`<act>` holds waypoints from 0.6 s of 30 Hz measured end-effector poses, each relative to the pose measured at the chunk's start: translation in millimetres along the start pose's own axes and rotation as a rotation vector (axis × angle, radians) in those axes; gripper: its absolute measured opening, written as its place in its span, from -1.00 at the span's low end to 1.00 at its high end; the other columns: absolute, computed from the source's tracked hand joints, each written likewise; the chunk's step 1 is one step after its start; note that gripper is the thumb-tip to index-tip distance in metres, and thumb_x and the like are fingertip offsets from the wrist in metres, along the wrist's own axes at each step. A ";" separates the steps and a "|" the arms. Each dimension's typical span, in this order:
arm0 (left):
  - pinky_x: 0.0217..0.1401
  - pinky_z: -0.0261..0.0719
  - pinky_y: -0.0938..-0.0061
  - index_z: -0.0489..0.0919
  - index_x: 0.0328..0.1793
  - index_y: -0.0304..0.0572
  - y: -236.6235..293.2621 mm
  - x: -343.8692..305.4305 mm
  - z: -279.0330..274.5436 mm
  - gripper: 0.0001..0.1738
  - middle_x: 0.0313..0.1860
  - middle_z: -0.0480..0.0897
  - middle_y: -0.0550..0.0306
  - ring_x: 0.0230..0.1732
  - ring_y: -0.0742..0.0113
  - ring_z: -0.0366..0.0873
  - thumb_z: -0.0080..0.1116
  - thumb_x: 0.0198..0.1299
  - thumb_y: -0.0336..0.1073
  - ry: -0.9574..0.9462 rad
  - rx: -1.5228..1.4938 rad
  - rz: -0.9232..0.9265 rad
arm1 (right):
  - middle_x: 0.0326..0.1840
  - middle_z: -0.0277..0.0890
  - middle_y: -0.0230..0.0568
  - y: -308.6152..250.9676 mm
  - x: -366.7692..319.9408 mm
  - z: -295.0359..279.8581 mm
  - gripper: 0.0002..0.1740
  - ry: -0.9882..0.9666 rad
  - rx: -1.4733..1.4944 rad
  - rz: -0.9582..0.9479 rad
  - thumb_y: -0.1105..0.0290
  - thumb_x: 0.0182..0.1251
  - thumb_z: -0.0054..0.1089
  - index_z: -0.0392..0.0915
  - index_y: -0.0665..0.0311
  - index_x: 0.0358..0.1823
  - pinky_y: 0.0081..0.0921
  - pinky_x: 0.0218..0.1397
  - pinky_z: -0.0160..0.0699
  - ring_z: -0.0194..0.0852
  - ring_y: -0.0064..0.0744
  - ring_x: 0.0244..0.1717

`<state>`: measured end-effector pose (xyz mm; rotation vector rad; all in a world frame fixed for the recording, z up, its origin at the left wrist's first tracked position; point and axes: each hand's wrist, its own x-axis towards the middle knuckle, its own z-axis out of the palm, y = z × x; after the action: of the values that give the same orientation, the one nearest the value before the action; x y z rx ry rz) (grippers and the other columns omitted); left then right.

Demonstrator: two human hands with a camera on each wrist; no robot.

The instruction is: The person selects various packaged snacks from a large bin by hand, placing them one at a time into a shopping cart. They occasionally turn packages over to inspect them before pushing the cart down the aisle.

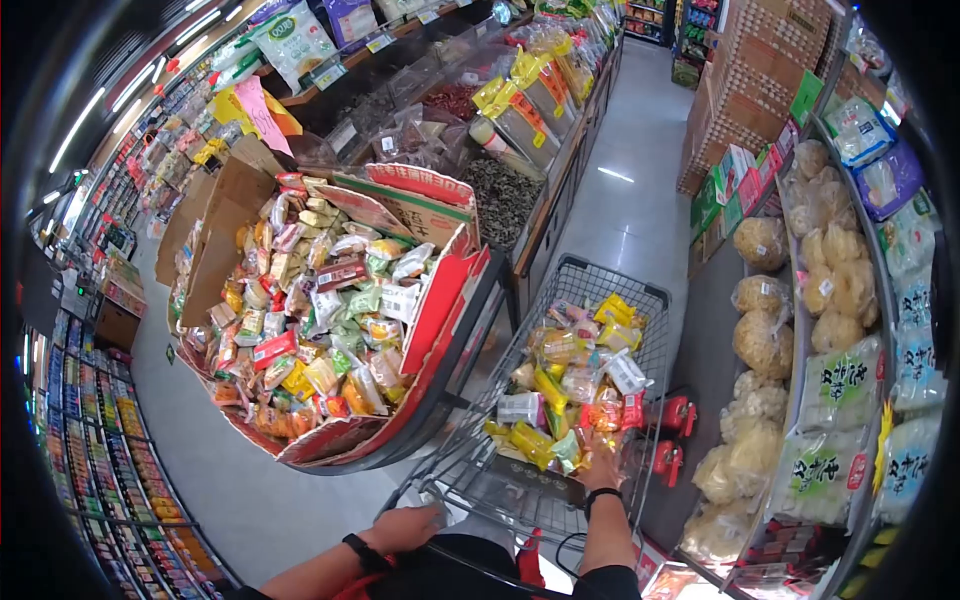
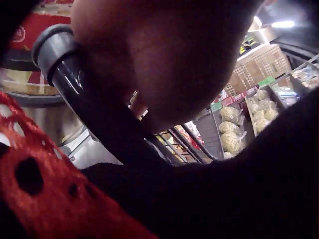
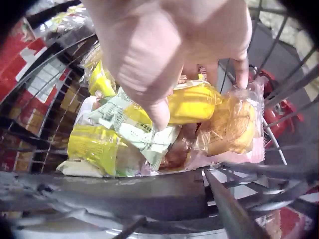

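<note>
In the head view, a wire shopping cart (image 1: 555, 268) carries a heap of wrapped snacks in its basket. My right hand (image 1: 600, 468) is down at the basket's near right part. In the right wrist view, that hand (image 3: 174, 45) spreads over the packets. Its thumb touches a yellow packet (image 3: 194, 103) beside a pale green wrapper (image 3: 139, 127). One finger reaches the clear wrap of a bun-like snack (image 3: 229, 127); other fingertips are hidden behind the yellow packet. My left hand (image 1: 408, 527) grips the black cart handle (image 2: 84, 89), palm side hidden.
Left of the cart stands a large cardboard display bin (image 1: 440, 345) heaped with wrapped snacks. Shelves with bagged round dry goods (image 1: 760, 345) run along the right, with red objects (image 1: 675, 415) low beside the cart. Stacked cartons (image 1: 760, 70) stand farther along the aisle floor (image 1: 625, 180).
</note>
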<state>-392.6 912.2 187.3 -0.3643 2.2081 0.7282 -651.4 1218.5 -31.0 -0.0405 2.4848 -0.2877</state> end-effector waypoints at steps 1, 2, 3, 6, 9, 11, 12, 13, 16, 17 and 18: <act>0.07 0.63 -0.01 0.50 0.33 0.00 -5.9 0.5 6.6 -0.56 0.00 0.73 -0.17 0.01 -0.21 0.69 0.00 0.40 -0.06 0.058 -0.008 0.036 | 0.66 0.08 -0.03 4.0 5.6 11.8 0.03 0.015 -0.010 0.017 0.18 0.00 0.59 0.26 -0.21 0.57 0.16 0.54 0.25 0.02 0.06 0.64; 0.07 0.63 -0.01 0.51 0.32 -0.01 -10.0 2.5 10.8 -0.56 0.00 0.73 -0.16 0.00 -0.20 0.69 0.00 0.40 -0.06 0.064 -0.014 0.047 | 0.66 0.09 -0.04 3.1 12.2 23.2 0.03 0.031 -0.018 0.028 0.19 0.01 0.58 0.25 -0.22 0.58 0.16 0.53 0.25 -0.01 0.03 0.66; 0.06 0.63 -0.01 0.51 0.32 -0.01 -14.1 2.3 13.2 -0.56 0.01 0.73 -0.16 0.00 -0.20 0.70 -0.01 0.40 -0.07 0.073 -0.020 0.054 | 0.54 0.29 0.05 1.4 11.7 23.9 -0.01 0.095 -0.079 -0.073 0.15 0.02 0.54 0.28 -0.16 0.56 0.13 0.46 0.35 0.19 0.08 0.57; 0.10 0.63 0.01 0.52 0.33 -0.03 -19.1 0.4 18.6 -0.54 0.03 0.72 -0.18 0.03 -0.19 0.68 -0.02 0.39 -0.08 0.073 -0.020 0.058 | 0.38 0.45 0.20 -5.8 4.9 2.4 -0.08 0.013 0.193 -0.129 0.15 0.05 0.48 0.34 -0.02 0.52 0.05 0.39 0.46 0.42 0.19 0.41; 0.17 0.60 0.03 0.53 0.35 -0.07 -29.6 10.9 31.7 -0.52 0.05 0.71 -0.23 0.08 -0.20 0.66 -0.03 0.40 -0.08 0.084 -0.049 0.141 | 0.25 0.57 0.19 -7.0 -5.1 -1.5 -0.23 0.030 0.458 -0.285 0.13 0.14 0.39 0.46 0.26 0.39 -0.16 0.30 0.54 0.58 0.02 0.27; 0.25 0.55 0.03 0.53 0.37 -0.13 -26.9 16.0 24.3 -0.50 0.06 0.70 -0.26 0.14 -0.22 0.63 -0.03 0.41 -0.08 0.069 -0.139 0.197 | 0.19 0.63 0.06 -25.8 -23.9 -25.2 -0.31 0.006 0.726 -0.391 0.12 0.21 0.34 0.51 0.36 0.32 -0.25 0.28 0.52 0.61 -0.13 0.22; 0.21 0.56 0.03 0.53 0.35 -0.15 -15.3 12.3 11.5 -0.51 0.04 0.70 -0.26 0.12 -0.22 0.64 -0.04 0.42 -0.08 0.051 -0.124 0.216 | 0.18 0.64 0.01 -29.8 -20.7 -24.2 -0.34 -0.016 0.761 -0.427 0.11 0.25 0.31 0.53 0.40 0.28 -0.29 0.28 0.51 0.61 -0.20 0.21; 0.18 0.58 0.07 0.50 0.37 -0.16 -15.4 17.3 9.2 -0.51 0.05 0.70 -0.25 0.08 -0.21 0.65 -0.01 0.43 -0.10 0.100 -0.157 0.299 | 0.17 0.63 -0.01 -49.0 -42.5 -52.3 -0.39 -0.140 0.790 -0.252 0.09 0.29 0.30 0.56 0.40 0.22 -0.31 0.27 0.49 0.59 -0.22 0.20; 0.09 0.61 0.11 0.49 0.36 -0.18 -2.4 19.1 -2.8 -0.53 -0.02 0.71 -0.18 0.00 -0.16 0.67 0.06 0.42 -0.13 0.225 -0.311 0.397 | 0.17 0.61 -0.03 -116.3 -121.2 -117.0 -0.40 -0.091 0.685 -0.210 0.03 0.30 0.31 0.59 0.41 0.14 -0.31 0.24 0.51 0.57 -0.22 0.21; 0.06 0.62 0.12 0.50 0.35 -0.19 2.8 16.0 -8.1 -0.54 -0.06 0.72 -0.15 -0.02 -0.14 0.68 0.08 0.42 -0.14 0.260 -0.372 0.402 | 0.15 0.62 -0.10 -106.7 -93.9 -72.1 -0.43 -0.029 0.605 -0.282 0.02 0.39 0.28 0.56 0.36 0.18 -0.35 0.20 0.54 0.60 -0.23 0.17; 0.04 0.62 0.14 0.50 0.35 -0.18 6.1 13.3 -13.8 -0.53 -0.08 0.73 -0.13 -0.04 -0.12 0.68 0.10 0.41 -0.15 0.303 -0.403 0.419 | 0.13 0.60 -0.12 -122.3 -106.5 -70.0 -0.45 -0.120 0.860 -0.299 0.04 0.44 0.24 0.53 0.34 0.22 -0.37 0.18 0.54 0.59 -0.27 0.14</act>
<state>-412.3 908.3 187.2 -0.2170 2.4461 1.4372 -612.6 1123.2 112.7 -0.0678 2.0418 -1.3977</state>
